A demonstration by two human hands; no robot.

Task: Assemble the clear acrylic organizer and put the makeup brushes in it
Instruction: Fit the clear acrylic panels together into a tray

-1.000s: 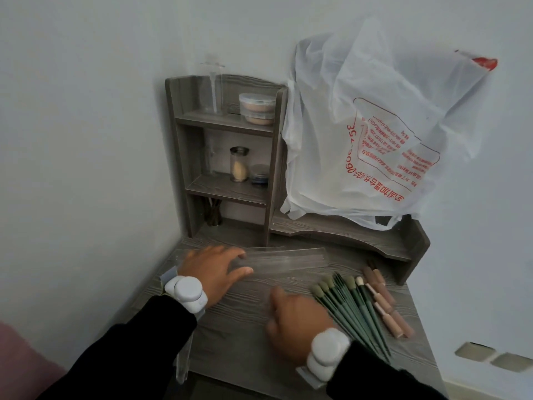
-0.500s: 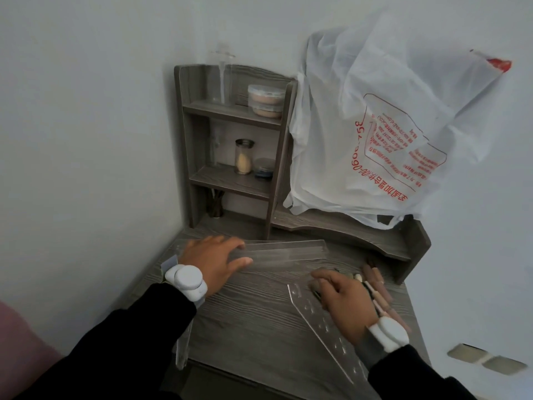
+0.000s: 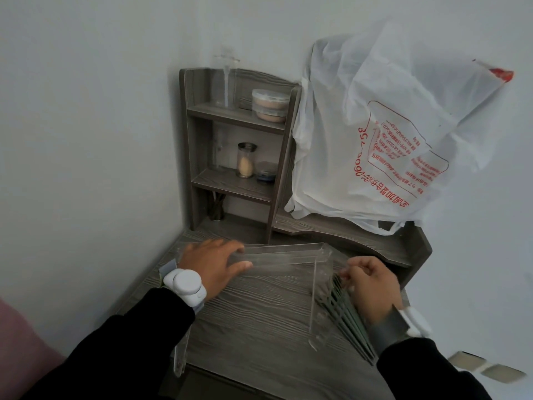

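The left hand (image 3: 207, 267) lies with straight fingers across the long panel (image 3: 285, 254) at the back of the desk (image 3: 253, 319). The right hand (image 3: 372, 284) pinches the holed panel (image 3: 320, 301), which stands upright against the long panel's right end, beside the brushes (image 3: 343, 313).

Bare left hand (image 3: 212, 265) and right hand (image 3: 372, 287), long black sleeves (image 3: 129, 350) reaching both wrists, rounded white two-lobed device (image 3: 186, 285) strapped on left wrist, similar white device (image 3: 415, 321) on wide grey band (image 3: 386, 327) at right wrist
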